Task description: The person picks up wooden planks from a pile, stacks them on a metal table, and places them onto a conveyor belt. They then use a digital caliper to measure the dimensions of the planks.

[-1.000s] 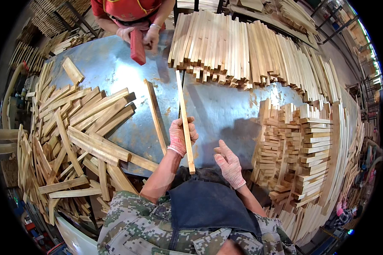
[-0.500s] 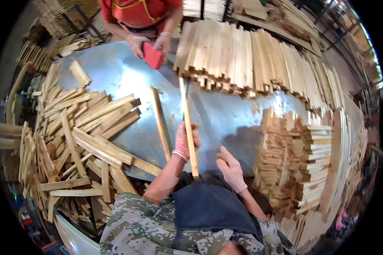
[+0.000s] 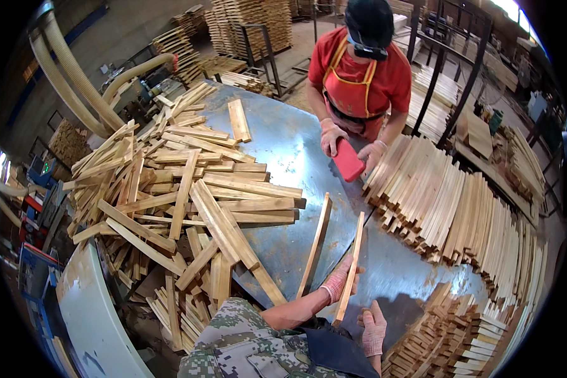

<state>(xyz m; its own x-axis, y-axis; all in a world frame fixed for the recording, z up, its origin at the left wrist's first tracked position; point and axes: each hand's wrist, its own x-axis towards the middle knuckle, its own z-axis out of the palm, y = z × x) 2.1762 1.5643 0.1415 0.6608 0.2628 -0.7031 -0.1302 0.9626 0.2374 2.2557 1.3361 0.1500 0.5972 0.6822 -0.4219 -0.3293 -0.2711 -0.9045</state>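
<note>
nearest the camera, the right hand [image 3: 374,329] in its pink work glove has come in to the lower end of a thin wooden slat [image 3: 351,266], fingers loosely curled beside it — whether they pinch the wood cannot be told. just above, the gloved left hand [image 3: 340,281] is closed on the same slat at its lower third, holding it on edge so it slants up and away over the grey metal table [image 3: 283,145]. a second slat [image 3: 315,246] lies flat on the table just to the left, apart from both hands.

compared with a second ago the view has lifted, so the far side of the table now shows in full; the grip on the slat itself reads the same, with the right hand closer to its end. judged from that, the slat is being looked over, not yet laid down.

farther out, a loose heap of slats [image 3: 183,195] covers the left of the table, sorted rows of slats [image 3: 460,214] fan along the right, and a co-worker in a red shirt holds a red block [image 3: 348,160] at the far edge.
</note>
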